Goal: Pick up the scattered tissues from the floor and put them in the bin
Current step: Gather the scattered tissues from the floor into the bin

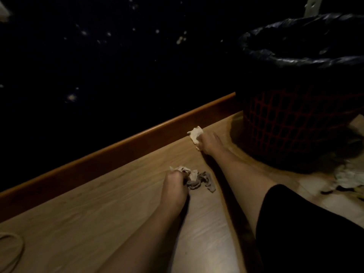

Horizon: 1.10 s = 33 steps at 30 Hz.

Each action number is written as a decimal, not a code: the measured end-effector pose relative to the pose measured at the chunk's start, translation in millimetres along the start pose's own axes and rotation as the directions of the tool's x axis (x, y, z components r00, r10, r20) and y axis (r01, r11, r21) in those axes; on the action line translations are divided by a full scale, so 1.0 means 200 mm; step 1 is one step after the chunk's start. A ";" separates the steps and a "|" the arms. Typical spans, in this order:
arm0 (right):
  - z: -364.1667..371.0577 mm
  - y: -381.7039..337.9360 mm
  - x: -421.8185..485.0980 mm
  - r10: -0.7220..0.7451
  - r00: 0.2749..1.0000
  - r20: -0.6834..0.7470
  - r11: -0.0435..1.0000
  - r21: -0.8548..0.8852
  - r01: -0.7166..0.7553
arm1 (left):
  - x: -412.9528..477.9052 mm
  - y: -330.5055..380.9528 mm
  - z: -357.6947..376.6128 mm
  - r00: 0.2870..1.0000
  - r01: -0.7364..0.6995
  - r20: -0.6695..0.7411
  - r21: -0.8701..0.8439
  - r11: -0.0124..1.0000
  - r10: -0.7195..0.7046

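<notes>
Two hands are down on the floor (98, 223), each closed on paper. The left hand (174, 187) is clenched on a grey crumpled wad (194, 179), part of which trails loose to the right on the boards. The right hand (209, 142) grips a white tissue (196, 134) near the skirting (118, 146), just beside the bin (299, 123).

The likeliest slip is the trailing end of the wad tearing away or dropping on the lift, since only one side looks held. The bin's liner (295, 56) folds over a high rim, so a low toss could hit the wall and fall back. More paper seems to lie right of the bin, dim and blurred.

Both forearms reach forward and low, the right stretched further, with the knuckles up.
</notes>
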State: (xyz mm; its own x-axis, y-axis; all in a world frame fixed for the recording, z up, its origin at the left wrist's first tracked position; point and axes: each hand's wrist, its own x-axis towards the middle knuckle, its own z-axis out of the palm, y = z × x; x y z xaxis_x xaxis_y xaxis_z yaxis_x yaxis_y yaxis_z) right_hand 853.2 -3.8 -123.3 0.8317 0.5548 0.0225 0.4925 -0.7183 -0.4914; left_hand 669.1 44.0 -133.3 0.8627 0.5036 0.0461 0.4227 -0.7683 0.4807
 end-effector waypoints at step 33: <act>-1.70 0.26 -0.66 0.073 0.936 -0.343 0.997 0.032 -0.066 | 0.38 1.67 -0.74 0.892 -0.442 0.020 -0.173 0.880 0.451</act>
State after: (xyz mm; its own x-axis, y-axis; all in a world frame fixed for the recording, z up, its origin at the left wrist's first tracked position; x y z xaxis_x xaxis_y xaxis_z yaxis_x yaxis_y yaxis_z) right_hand 856.0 -258.4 143.9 0.9027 0.3232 0.2840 0.4282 -0.7395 -0.5194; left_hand 835.5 -115.3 160.0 0.9660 0.0947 0.2407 -0.0566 -0.8306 0.5540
